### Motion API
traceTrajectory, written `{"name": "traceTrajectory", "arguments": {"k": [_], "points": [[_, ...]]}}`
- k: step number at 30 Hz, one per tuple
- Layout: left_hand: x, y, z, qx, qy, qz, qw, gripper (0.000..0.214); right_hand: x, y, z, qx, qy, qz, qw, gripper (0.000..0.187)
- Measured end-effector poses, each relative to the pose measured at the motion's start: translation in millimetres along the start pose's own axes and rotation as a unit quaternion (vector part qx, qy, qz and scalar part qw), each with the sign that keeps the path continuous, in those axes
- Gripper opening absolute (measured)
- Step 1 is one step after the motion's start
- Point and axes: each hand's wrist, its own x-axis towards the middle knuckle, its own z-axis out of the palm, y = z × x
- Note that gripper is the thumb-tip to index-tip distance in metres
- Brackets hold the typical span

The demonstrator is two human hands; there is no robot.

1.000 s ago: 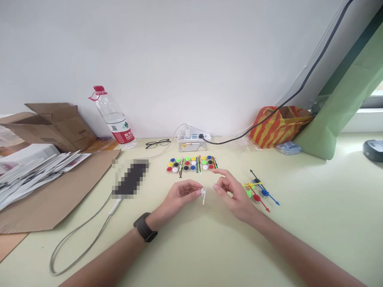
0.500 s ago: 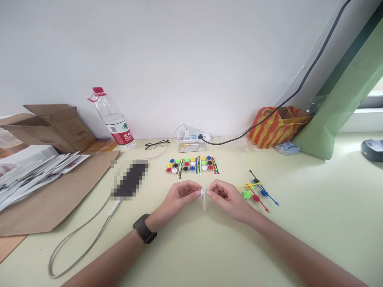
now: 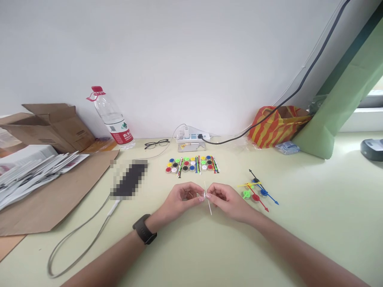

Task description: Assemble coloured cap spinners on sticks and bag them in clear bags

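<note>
Between my hands is a small white game spinner, its thin white arrow standing nearly upright and edge-on to me. My left hand pinches the little white hub between thumb and fingertips. From the other side my right hand presses thumb and finger together at the arrow's middle. Most of the hub is hidden by fingertips. To the right lie several spinners with arrows attached, among them a red arrow, a blue arrow and a yellow arrow.
Beyond my hands are rows of coloured round bases with bundles of loose arrows. A power strip, glasses and a water bottle stand by the wall. Cardboard lies left; a striped bag sits at the back right.
The white arrow was a blur beside my left fingers and now shows sharply, tilted. My right hand has moved slightly left, and its fingertips now meet the spinner.
</note>
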Motion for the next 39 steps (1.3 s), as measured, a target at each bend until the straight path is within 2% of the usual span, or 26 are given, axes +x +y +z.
{"name": "traceTrajectory", "arguments": {"k": [5, 7, 9, 12, 15, 17, 19, 22, 26, 27, 29, 31, 33, 36, 39], "points": [[0, 2, 0.5, 0.026, 0.000, 0.015, 1.000, 0.031, -1, -4, -7, -0.007, -0.001, 0.005, 1.000, 0.035], [0, 2, 1.0, 0.021, 0.010, 0.014, 1.000, 0.032, -1, -5, -16, -0.047, 0.027, -0.007, 0.998, 0.033], [0, 3, 1.3, 0.013, 0.014, 0.006, 1.000, 0.031, 0, -5, -30, -0.116, 0.084, -0.031, 0.989, 0.029], [-1, 3, 1.6, 0.009, 0.006, -0.006, 1.000, 0.029, 1, -4, -54, -0.252, 0.198, -0.051, 0.946, 0.023], [-1, 3, 1.9, 0.009, 0.003, -0.007, 1.000, 0.028, 1, -1, -74, -0.391, 0.280, -0.042, 0.876, 0.018], [-1, 4, 2.1, 0.009, 0.003, -0.008, 1.000, 0.027, 1, 0, -84, -0.463, 0.276, -0.019, 0.842, 0.014], [-1, 4, 2.3, 0.010, 0.001, -0.013, 1.000, 0.029, -1, 1, -91, -0.513, 0.234, 0.019, 0.826, 0.011], [0, 4, 2.4, 0.013, -0.001, -0.017, 1.000, 0.030, -4, 0, -96, -0.538, 0.151, 0.066, 0.827, 0.011], [0, 3, 2.1, 0.015, 0.002, -0.019, 1.000, 0.029, -9, -4, -101, -0.497, 0.081, 0.075, 0.861, 0.014], [0, 3, 2.0, 0.016, 0.002, -0.020, 1.000, 0.028, -10, -4, -103, -0.486, 0.080, 0.070, 0.867, 0.015], [-1, 2, 1.7, 0.021, -0.001, -0.020, 1.000, 0.028, -10, -1, -111, -0.481, 0.127, 0.067, 0.865, 0.020], [-1, 1, 1.5, 0.027, -0.005, -0.020, 0.999, 0.029, -10, 5, -120, -0.489, 0.207, 0.099, 0.841, 0.027], [-1, 1, 1.5, 0.029, -0.007, -0.021, 0.999, 0.029, -12, 12, -128, -0.488, 0.241, 0.159, 0.824, 0.034], [0, -1, 1.7, 0.028, -0.004, -0.021, 0.999, 0.027, -17, 18, -127, -0.454, 0.178, 0.219, 0.845, 0.041], [1, -3, 1.8, 0.026, 0.010, -0.012, 1.000, 0.027, -18, 16, -110, -0.425, 0.134, 0.202, 0.872, 0.037]]}}
